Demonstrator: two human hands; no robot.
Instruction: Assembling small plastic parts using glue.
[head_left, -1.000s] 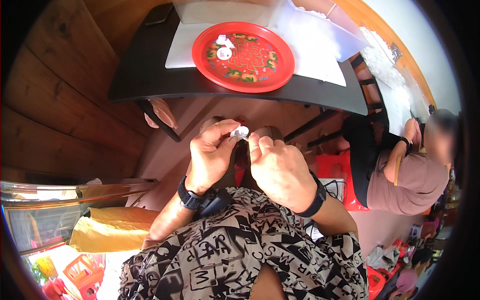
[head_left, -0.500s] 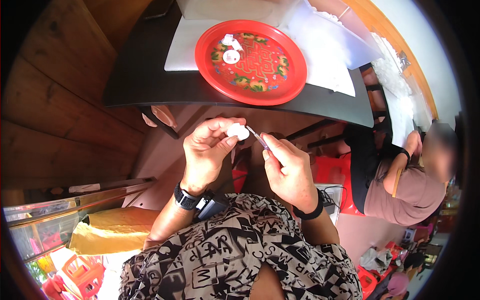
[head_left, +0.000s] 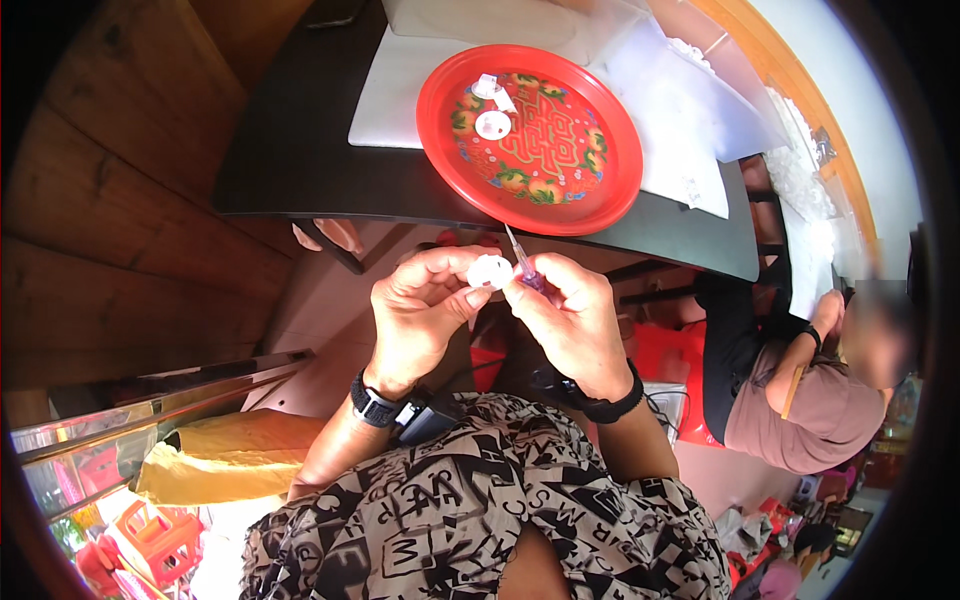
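While the left hand pinches a white disc, I log the right hand gripping a purple-handled pointed tool just beside it. Red tray near the table's near edge; seated person off its right end.

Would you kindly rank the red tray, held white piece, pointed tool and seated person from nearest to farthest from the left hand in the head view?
From the left hand:
1. White piece, pinched in it.
2. Pointed tool, to the right, in the right hand.
3. Red tray, farther ahead, on the black table.
4. Seated person, far to the right.
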